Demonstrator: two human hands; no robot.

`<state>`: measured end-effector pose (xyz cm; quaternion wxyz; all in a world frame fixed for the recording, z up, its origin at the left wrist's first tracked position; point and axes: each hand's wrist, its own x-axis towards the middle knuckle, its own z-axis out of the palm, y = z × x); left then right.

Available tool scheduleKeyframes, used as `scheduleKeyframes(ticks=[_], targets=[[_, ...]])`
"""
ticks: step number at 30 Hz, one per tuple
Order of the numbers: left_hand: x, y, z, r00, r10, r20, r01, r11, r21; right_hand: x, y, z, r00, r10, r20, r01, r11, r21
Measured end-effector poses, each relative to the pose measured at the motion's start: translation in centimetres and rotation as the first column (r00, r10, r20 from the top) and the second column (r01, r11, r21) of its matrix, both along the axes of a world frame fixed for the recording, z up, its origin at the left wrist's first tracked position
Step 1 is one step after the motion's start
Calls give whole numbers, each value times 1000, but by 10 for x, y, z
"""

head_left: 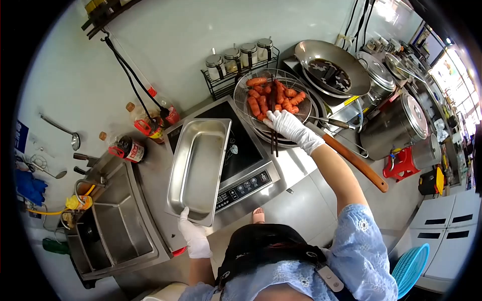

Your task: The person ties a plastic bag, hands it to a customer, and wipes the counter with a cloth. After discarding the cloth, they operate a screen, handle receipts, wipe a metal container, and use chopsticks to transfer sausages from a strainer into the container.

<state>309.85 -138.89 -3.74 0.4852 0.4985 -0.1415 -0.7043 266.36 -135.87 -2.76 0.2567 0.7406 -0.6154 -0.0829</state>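
Observation:
My left hand (194,236), in a white glove, grips the near rim of a long steel pan (197,163). Nothing lies in the pan, which rests partly over the black induction cooktop (246,163). My right hand (288,128), gloved too, is closed on a pair of dark chopsticks (274,135). Their far ends reach among reddish sausages (288,104) with scored sides. These sausages lie in a round wire strainer (241,95) with a long wooden handle (356,163), which passes under my right forearm.
A wok (309,50) with dark liquid stands behind right, near a lidded steel pot (396,120). Spice jars (232,59) fill a rack at the wall. Sauce bottles (131,149) stand left, above the sink (120,231). A red stool (401,163) is on the floor.

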Motion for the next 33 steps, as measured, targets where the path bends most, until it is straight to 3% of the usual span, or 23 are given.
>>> scheduleKeyframes(ticks=[1,3,5,6,7,9,11,13,15,16,17,19,26,29,31,33], targets=[[-4,-4,-4,1000,3,8,-3,1000,10,-4,-8,-7,999,39,-4,-39,998,39],[-14,-5,-10,995,65,77,-64,998,-23,-3,-20,-24,973,-180,146,159,977,145],[-28,-3,-4,990,65,124,-62,998,-30,-7,-21,-15,942,-41,332,0,993,122],[-31,-4,-8,990,63,128,-60,998,-31,-11,-18,-3,906,190,377,-198,980,-17],[-35,-5,-11,989,61,134,-57,998,-33,-11,-18,-3,810,113,576,-59,992,-112],[-48,-5,-10,988,71,139,-71,997,-2,4,6,63,787,155,597,33,956,-292],[-63,0,-2,985,97,144,-102,994,28,-6,25,87,469,251,847,192,907,-375],[-76,8,19,970,53,238,-75,994,83,-27,35,88,464,211,860,360,843,-401],[-93,19,49,954,12,299,-36,996,76,-51,32,95,41,278,960,596,764,-247],[-99,22,57,932,-47,360,19,997,80,-59,24,95,-37,391,920,649,709,-276],[-102,23,51,932,-36,361,10,997,75,-65,22,97,-281,469,837,668,722,-180],[-104,27,26,965,98,243,-80,993,-81,-79,12,93,-464,540,702,698,711,-85],[-112,28,3,935,160,316,-160,987,-26,-100,-18,50,-452,561,693,762,647,-27],[-118,32,5,915,247,319,-211,967,-145,-101,-24,36,-534,570,624,763,642,67],[-112,33,18,878,22,479,-29,1000,6,-98,-23,31,-522,623,582,798,598,76],[-109,29,9,924,64,377,-51,998,-44,-92,-18,30,-433,678,594,819,571,-55]])
